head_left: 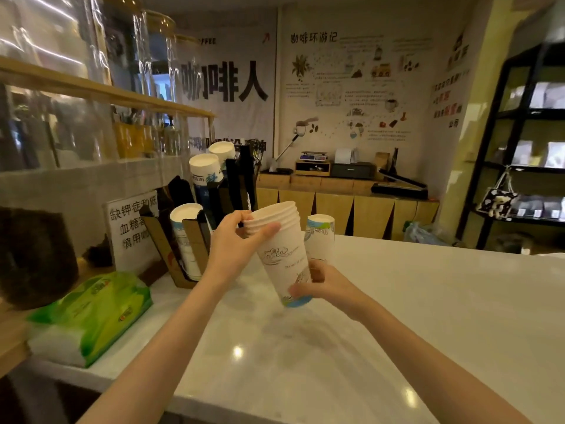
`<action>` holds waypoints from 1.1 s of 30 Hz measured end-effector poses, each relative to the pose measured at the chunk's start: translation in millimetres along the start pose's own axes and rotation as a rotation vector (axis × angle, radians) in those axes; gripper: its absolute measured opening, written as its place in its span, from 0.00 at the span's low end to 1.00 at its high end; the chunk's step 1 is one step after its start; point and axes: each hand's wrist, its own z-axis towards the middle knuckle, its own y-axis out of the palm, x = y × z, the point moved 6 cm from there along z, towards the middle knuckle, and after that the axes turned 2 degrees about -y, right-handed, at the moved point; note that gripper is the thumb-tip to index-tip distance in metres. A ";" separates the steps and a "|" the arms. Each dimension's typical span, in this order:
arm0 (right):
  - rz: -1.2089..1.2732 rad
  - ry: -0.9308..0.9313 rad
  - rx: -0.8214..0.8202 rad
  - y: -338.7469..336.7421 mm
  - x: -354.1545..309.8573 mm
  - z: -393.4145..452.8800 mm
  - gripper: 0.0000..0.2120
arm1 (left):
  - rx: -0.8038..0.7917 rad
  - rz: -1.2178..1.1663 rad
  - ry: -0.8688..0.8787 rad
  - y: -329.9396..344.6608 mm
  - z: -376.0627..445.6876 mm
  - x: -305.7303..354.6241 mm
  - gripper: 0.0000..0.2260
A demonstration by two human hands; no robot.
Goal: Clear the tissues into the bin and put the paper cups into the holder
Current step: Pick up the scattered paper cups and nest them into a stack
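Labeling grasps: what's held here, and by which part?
A nested stack of paper cups, tilted above the counter. Left hand pinches the rims at the top; right hand grips near the base.

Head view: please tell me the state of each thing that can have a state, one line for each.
Stack of paper cups: nested, tilted, held above the counter.
Left hand: gripping the stack's rims.
Right hand: gripping the stack's base.
Second cup stack: upside down on the counter, behind the held stack.
Cup holder: holding upside-down cup stacks.
Tissue pack: lying flat.
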 end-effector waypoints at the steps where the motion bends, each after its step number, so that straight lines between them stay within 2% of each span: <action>1: 0.024 -0.025 0.030 -5.9 -5.3 -2.7 0.21 | 0.003 -0.050 -0.014 0.9 2.4 1.6 0.11; 3: 0.068 -0.082 0.125 -27.4 -17.3 -5.9 0.18 | 0.003 -0.150 -0.054 10.0 10.8 4.6 0.08; 5: 0.098 -0.144 0.217 -51.0 -30.2 -8.2 0.18 | 0.029 -0.234 -0.079 21.4 19.6 8.6 0.09; 9: 0.104 -0.264 0.333 -88.8 -52.4 -6.1 0.19 | 0.060 -0.328 -0.023 44.5 35.7 21.6 0.05; 13: 0.175 -0.368 0.469 -127.8 -80.8 0.9 0.20 | 0.095 -0.303 0.035 63.3 51.7 25.5 0.10; 18: 0.090 -0.525 0.624 -159.7 -120.1 5.5 0.29 | -0.002 -0.333 0.057 96.6 58.7 17.6 0.17; 22: -0.013 -0.665 0.642 -164.5 -142.3 8.5 0.29 | -0.126 -0.331 0.048 119.3 57.5 9.2 0.25; 26: -0.135 -0.696 0.630 -158.7 -145.8 22.3 0.35 | -0.146 -0.243 -0.018 132.2 55.8 -6.3 0.37; 30: -0.244 -0.674 0.569 -147.7 -134.1 39.4 0.35 | -0.185 -0.307 -0.106 138.7 50.2 -27.3 0.26; 33: -0.321 -0.646 0.524 -141.5 -124.3 51.4 0.36 | -0.171 -0.288 -0.205 142.1 43.5 -51.5 0.27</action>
